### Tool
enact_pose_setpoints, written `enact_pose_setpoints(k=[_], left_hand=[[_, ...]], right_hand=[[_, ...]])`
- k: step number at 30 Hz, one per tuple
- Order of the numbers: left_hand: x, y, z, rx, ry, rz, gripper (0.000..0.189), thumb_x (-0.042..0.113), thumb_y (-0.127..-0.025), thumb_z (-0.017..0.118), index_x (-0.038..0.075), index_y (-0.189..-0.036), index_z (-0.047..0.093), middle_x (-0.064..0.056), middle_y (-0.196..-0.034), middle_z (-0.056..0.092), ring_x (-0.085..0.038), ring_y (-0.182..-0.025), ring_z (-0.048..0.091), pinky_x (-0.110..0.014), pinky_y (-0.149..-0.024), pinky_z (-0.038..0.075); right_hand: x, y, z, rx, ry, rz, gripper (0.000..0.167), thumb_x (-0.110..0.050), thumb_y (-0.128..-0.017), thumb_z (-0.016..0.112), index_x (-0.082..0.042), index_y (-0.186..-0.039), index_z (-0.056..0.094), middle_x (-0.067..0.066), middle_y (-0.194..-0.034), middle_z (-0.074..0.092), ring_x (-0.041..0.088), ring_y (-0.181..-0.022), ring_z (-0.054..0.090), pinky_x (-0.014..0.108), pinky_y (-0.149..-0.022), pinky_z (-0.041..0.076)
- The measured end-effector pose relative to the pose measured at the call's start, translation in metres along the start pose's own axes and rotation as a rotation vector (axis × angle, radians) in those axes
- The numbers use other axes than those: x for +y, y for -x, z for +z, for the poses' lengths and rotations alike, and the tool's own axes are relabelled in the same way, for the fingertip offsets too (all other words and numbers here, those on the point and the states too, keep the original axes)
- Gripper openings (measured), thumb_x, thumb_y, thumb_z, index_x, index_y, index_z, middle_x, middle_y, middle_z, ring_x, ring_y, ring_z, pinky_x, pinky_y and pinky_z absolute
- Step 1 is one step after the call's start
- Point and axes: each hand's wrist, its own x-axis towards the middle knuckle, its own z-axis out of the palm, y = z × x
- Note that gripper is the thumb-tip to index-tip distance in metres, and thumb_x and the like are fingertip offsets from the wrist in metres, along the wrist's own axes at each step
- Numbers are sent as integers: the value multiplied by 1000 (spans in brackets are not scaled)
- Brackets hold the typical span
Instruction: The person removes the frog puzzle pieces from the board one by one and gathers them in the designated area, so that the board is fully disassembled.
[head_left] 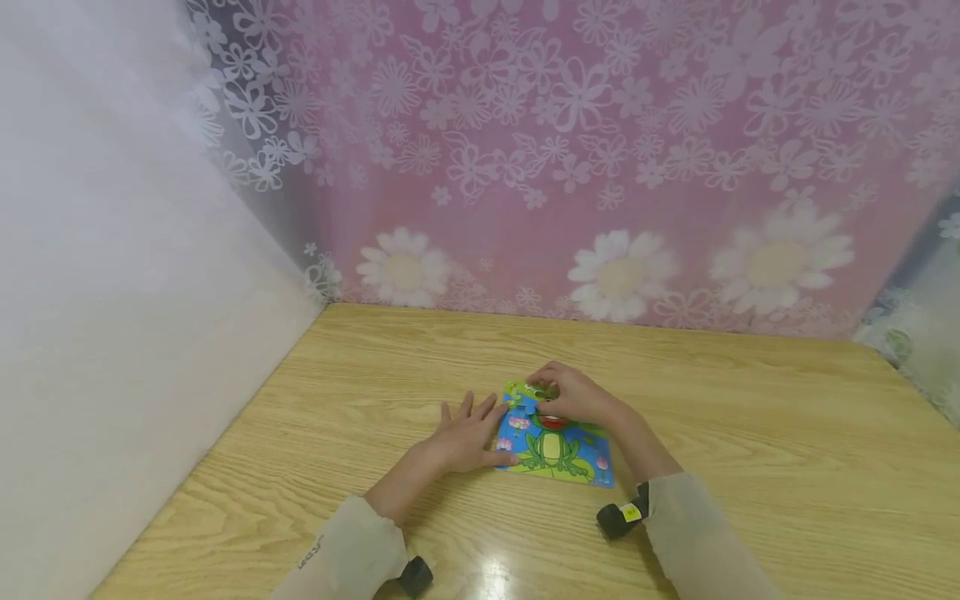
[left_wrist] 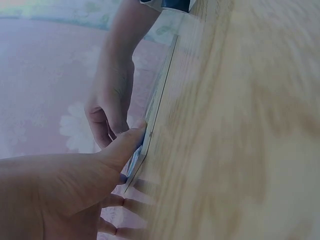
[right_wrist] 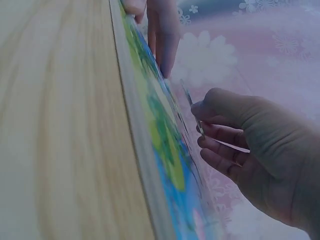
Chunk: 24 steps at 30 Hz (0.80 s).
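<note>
A frog jigsaw puzzle [head_left: 552, 454] with a blue, green and red picture lies flat on the wooden table. My left hand [head_left: 467, 439] rests at its left side, fingers spread and straight, the thumb on the lower left corner. In the left wrist view the thumb of that hand [left_wrist: 65, 185] lies along the board's edge. Over the puzzle's upper part my right hand [head_left: 579, 395] pinches a puzzle piece [right_wrist: 191, 107]. The right wrist view shows this thin piece raised and tilted above the board, between thumb and fingertips. That hand covers part of the frog's head.
The light wooden table [head_left: 750, 417] spreads around the puzzle on all sides. A pink flowered curtain [head_left: 510, 167] hangs along the back edge, and a white sheet [head_left: 135, 250] closes the left side. Dark wrist mounts [head_left: 617, 522] sit below both wrists.
</note>
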Motion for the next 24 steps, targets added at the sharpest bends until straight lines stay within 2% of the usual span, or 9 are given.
enact_pose_setpoints(k=[5, 14, 16, 24], left_hand=[[-1, -3, 4, 0, -20, -6, 83, 60, -85, 48, 13, -148, 20, -12, -151, 12, -43, -134, 4, -67, -96, 4], [-4, -4, 6, 5, -11, 11, 84, 60, -85, 48, 13, -148, 19, -14, -151, 12, -44, -133, 3, -68, -95, 3], [-5, -4, 6, 6, -10, 17, 84, 60, -86, 48, 13, -148, 18, -14, -151, 11, -44, -133, 2, -68, -95, 3], [-5, -4, 5, 6, -3, 28, 84, 60, -86, 48, 13, -148, 17, -13, -151, 11, -44, -133, 2, -69, -95, 3]], right_hand=[[3, 9, -11, -11, -6, -26, 40, -10, -82, 63, 1, -120, 57, 11, -114, 52, 30, -104, 51, 39, -81, 47], [17, 31, -29, 7, 57, -58, 38, -7, -82, 61, 2, -119, 57, 12, -113, 53, 29, -99, 53, 35, -75, 49], [20, 37, -33, 17, 66, -50, 38, -7, -82, 62, 1, -119, 58, 12, -114, 53, 29, -99, 53, 35, -74, 49], [32, 59, -46, 53, 72, 31, 39, -9, -82, 64, -1, -120, 57, 11, -116, 53, 30, -104, 51, 45, -84, 44]])
